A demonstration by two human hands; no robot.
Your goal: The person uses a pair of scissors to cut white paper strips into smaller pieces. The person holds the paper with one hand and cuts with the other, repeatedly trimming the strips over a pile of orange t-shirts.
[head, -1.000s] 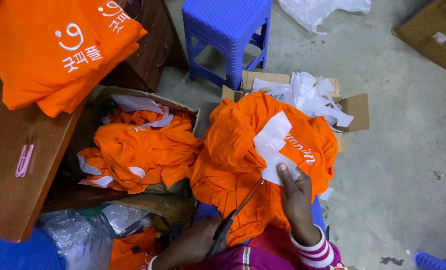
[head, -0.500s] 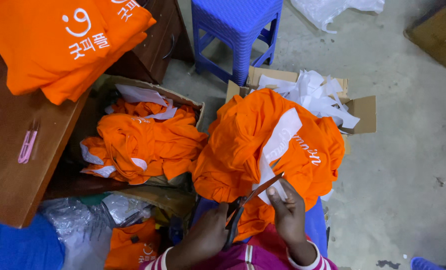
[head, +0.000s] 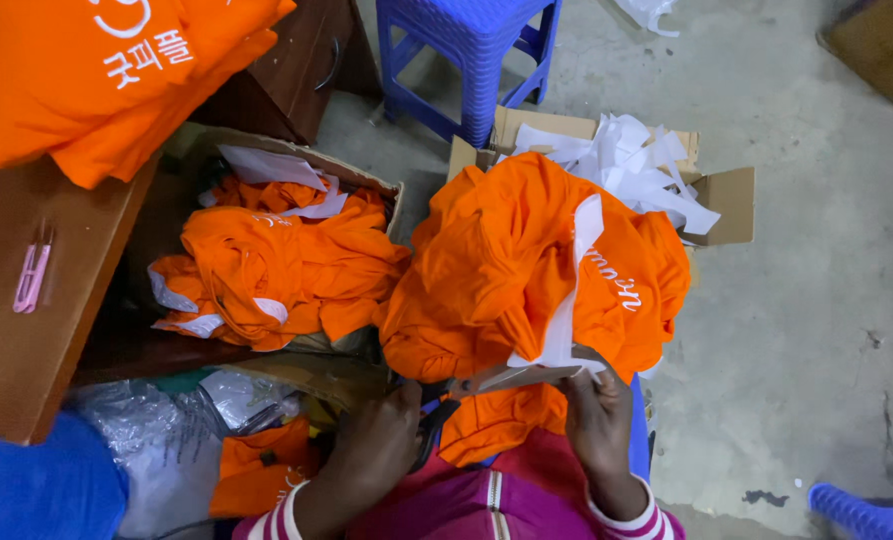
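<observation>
An orange garment (head: 506, 270) lies bunched on the person's lap, soft and creased, with white script on its right side. A white strip (head: 569, 300), thin and papery, runs down its front. The right hand (head: 598, 420) pinches the strip's lower end between closed fingers. The left hand (head: 376, 450) is wrapped shut around the dark handles of scissors (head: 496, 380), whose metal blades point right and meet the strip just above the right hand.

Beyond the garment, an open cardboard box (head: 721, 190) on the concrete floor (head: 816, 300) holds a heap of loose white strips. To the left, another cardboard box (head: 366, 185) holds crumpled orange garments mixed with white strips. Beneath it lie crinkled clear plastic bags (head: 166, 420) and more orange cloth.

On the wooden table (head: 16, 350) at the left, a folded orange stack (head: 96, 70) hangs over the far edge, and a pink clip (head: 32, 275) lies near the table's left edge. A blue plastic stool (head: 471, 50) stands behind the boxes.
</observation>
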